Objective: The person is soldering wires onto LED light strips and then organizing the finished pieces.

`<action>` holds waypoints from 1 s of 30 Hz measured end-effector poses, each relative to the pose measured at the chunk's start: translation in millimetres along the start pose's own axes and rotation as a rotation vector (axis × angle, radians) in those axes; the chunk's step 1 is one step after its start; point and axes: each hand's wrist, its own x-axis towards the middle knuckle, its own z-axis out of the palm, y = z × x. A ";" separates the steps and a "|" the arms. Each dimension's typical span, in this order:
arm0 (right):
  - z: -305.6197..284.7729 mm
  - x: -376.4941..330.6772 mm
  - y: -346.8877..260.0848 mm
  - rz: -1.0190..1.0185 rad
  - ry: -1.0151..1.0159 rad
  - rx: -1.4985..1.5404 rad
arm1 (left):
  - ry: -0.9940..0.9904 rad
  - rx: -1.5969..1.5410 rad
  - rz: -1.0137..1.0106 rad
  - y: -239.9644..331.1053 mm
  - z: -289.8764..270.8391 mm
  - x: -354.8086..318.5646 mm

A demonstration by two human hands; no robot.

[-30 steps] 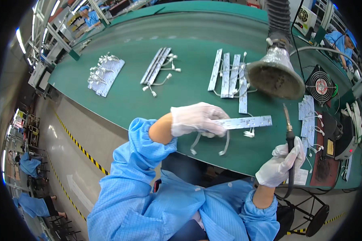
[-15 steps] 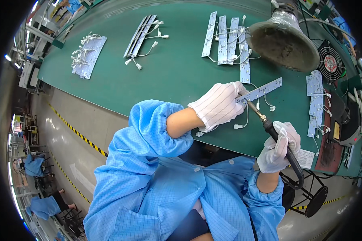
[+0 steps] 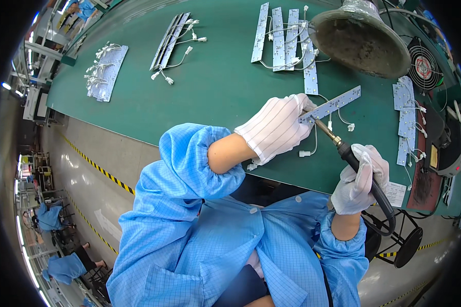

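Note:
In my gloved left hand (image 3: 276, 128) is one end of a narrow LED strip board (image 3: 338, 102), tilted up to the right above the green bench. White wires with small connectors (image 3: 305, 153) hang from it. My right hand (image 3: 361, 179), also gloved, is closed round the black handle of a soldering iron (image 3: 349, 155). The iron's tip reaches the board close to my left fingertips; whether it touches cannot be made out. Beyond my left hand lies a group of similar wired LED boards (image 3: 278, 41).
A wide fume hood (image 3: 361, 43) hangs over the bench's far right. Past it stand a round fan (image 3: 423, 67) and a soldering station (image 3: 448, 158). More LED boards lie at the right (image 3: 406, 120), the far left (image 3: 107, 74) and the upper left (image 3: 170, 42).
The view has shifted slightly. Both hands keep their grips, and the iron's tip stays by the same end of the LED board.

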 end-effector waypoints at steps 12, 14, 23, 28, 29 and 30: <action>-2.9 -2.0 0.5 -0.012 0.007 -0.105 | -0.071 -0.079 -0.063 2.4 -8.9 2.7; -3.1 -1.2 0.7 -0.012 0.002 -0.091 | -0.067 -0.113 -0.103 2.1 -9.2 2.4; -4.4 0.2 1.5 -0.003 -0.033 0.007 | -0.139 0.004 -0.116 1.0 -10.1 4.1; -3.4 1.9 -0.4 -0.030 -0.034 -0.034 | -0.105 -0.034 -0.134 1.6 -10.5 3.7; -2.6 1.3 -0.1 -0.033 -0.014 -0.078 | -0.104 -0.032 -0.132 5.1 -13.3 5.2; -1.6 0.9 0.0 -0.036 0.007 -0.121 | -0.165 -0.062 -0.227 10.9 -17.8 7.1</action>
